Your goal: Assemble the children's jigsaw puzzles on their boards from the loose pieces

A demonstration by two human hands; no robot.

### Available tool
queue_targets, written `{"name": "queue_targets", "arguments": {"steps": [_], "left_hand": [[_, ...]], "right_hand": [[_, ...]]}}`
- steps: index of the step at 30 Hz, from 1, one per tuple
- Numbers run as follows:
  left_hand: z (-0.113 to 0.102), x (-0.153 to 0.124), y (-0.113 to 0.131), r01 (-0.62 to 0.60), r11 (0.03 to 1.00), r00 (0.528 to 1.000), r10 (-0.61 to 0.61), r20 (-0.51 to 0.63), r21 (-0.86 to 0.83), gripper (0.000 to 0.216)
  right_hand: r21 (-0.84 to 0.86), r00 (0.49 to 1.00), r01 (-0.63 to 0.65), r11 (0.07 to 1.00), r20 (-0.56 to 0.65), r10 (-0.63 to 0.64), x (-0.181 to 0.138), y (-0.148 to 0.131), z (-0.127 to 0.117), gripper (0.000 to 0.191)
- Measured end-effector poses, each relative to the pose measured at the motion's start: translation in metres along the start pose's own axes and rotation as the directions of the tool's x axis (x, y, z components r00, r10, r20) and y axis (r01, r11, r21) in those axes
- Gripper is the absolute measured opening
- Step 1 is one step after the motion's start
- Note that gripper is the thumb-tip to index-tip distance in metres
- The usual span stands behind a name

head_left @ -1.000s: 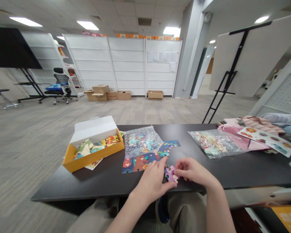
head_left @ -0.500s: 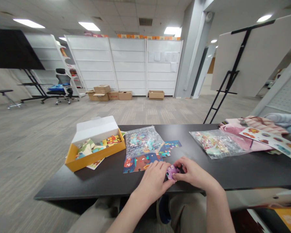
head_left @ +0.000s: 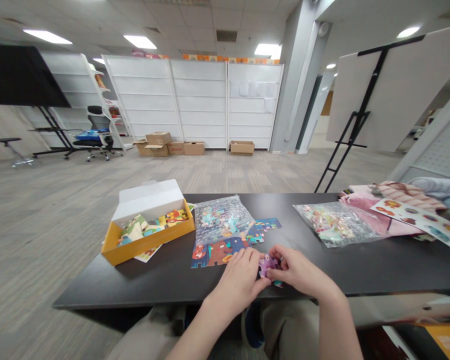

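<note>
Since half a second ago, a teal sliver [head_left: 278,283] has come into view below the right thumb, while both hands have kept nearly the same place around the purple puzzle piece [head_left: 266,265].

That piece is well to the right of the yellow box [head_left: 153,242] and nearer the person than it. The left hand [head_left: 238,275] lies palm down with thumb and forefinger spread, touching the piece's left side. The right hand [head_left: 296,270] has a narrow pinch on its right side.

Some of the picture is already together: a joined puzzle section [head_left: 219,252] lies just right of the yellow box, partly under a bubble-wrap bag [head_left: 222,217]. Its near edge has open notches, so it looks unfinished there. Loose pieces [head_left: 135,229] sit inside the yellow box, and a clear bag [head_left: 333,222] of colourful bits lies far to the right of it.

The purple piece is small and bright, with pale eye-like spots and a knobbed outline. Fingers cover much of it, so I can't tell whether it is one piece or several joined, or whether the teal sliver belongs to it.
</note>
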State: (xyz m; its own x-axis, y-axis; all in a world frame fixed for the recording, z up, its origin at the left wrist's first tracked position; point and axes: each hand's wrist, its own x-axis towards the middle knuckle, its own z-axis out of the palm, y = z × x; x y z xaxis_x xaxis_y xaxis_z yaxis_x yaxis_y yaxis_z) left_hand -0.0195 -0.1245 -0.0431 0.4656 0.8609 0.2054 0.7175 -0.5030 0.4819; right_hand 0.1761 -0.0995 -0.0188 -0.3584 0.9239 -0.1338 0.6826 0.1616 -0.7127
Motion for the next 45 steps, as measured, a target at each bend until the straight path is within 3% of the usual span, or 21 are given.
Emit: {"name": "queue_targets", "arguments": {"steps": [11, 21, 33, 40, 45], "left_hand": [[0.001, 0.001, -0.001, -0.003, 1.0, 1.0, 0.003, 0.013, -0.015, 0.029], [0.002, 0.001, 0.001, 0.0, 0.998, 1.0, -0.001, 0.011, 0.067, 0.027], [0.008, 0.0, -0.004, -0.031, 0.998, 0.997, 0.027, -0.066, -0.051, 0.023], [0.006, 0.002, -0.005, -0.064, 0.998, 0.996, 0.064, -0.056, 0.001, 0.024], [0.004, 0.003, -0.006, -0.075, 0.997, 0.996, 0.074, -0.05, -0.008, 0.022]], "right_hand": [[-0.117, 0.995, -0.015, 0.993, -0.095, 0.004, -0.004, -0.007, 0.0, 0.013], [0.06, 0.998, 0.064, 0.996, -0.029, -0.062, 0.005, 0.004, 0.005, 0.011], [0.31, 0.991, 0.134, 0.941, -0.048, -0.125, 0.007, 0.004, 0.007, 0.017], [-0.029, 0.989, 0.094, 0.995, -0.114, -0.097, 0.004, -0.003, 0.005, 0.009], [-0.173, 0.992, 0.019, 0.985, -0.122, -0.04, -0.001, -0.013, 0.005, 0.007]]}}
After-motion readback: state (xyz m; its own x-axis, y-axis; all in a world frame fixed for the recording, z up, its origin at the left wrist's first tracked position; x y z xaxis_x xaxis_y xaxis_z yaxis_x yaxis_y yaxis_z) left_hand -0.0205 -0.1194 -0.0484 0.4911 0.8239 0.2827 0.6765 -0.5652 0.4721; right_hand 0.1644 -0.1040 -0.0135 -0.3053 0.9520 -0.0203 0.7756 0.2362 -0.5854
